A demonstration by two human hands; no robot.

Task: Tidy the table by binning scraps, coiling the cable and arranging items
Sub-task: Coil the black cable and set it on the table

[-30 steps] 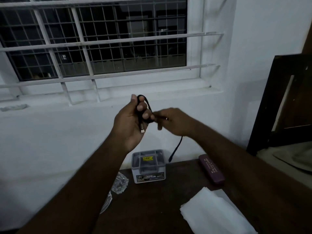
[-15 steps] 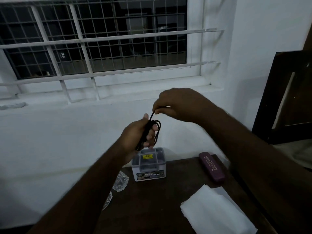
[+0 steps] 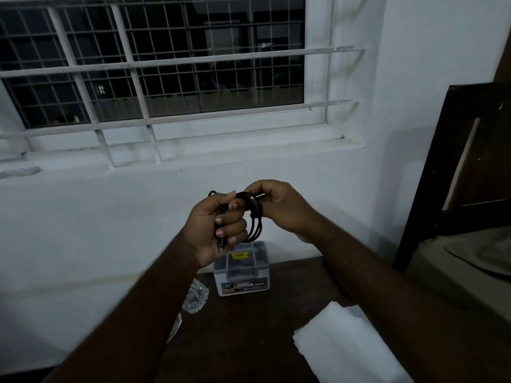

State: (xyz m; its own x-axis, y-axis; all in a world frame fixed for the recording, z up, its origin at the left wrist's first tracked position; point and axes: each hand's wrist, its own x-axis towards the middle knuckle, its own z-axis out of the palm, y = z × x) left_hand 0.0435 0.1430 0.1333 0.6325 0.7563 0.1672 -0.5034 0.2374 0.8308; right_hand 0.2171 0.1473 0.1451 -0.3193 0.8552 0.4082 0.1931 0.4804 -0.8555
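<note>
Bottom right of frame: 1 stack of white sheets (image 3: 343, 346), soft-looking, flat, square-cornered, lying on the dark brown wooden table (image 3: 249, 335). The table top is smooth w/ a matte grain. At its left edge, lower centre-left, sits 1 crumpled bit of clear plastic (image 3: 195, 295), shiny and wrinkled; a 2nd pale scrap shows just below it, mostly hidden by the forearm, can't tell what it is.

Centre, toward the back of the table: 1 small box (image 3: 241, 275), boxy w/ rounded corners, clear lid, pale body, printed label on the front reading "OPEL" and a yellow sticker on top.

Above the box, mid-frame, 2 bare hands are raised off the table. Left hand (image 3: 214, 230) is curled into a fist around 1 black cable (image 3: 253, 222), thin, round and flexible, gathered in several loops. The bundle's long axis runs approx. vertical: loops hang down to the right of the fist, and 1 plug end pokes out the bottom of the fist, pointing down. Right hand (image 3: 279, 205) is touching the left, fingertips pinched on the cable's top strand where it crosses over the loops.

Right edge: 1 dark wooden frame (image 3: 453, 161), straight-edged, standing upright.

Behind, upper left: 1 window (image 3: 154, 64) w/ white bars and a wire grid, dark outside, set in a white plaster wall (image 3: 83, 217).
</note>
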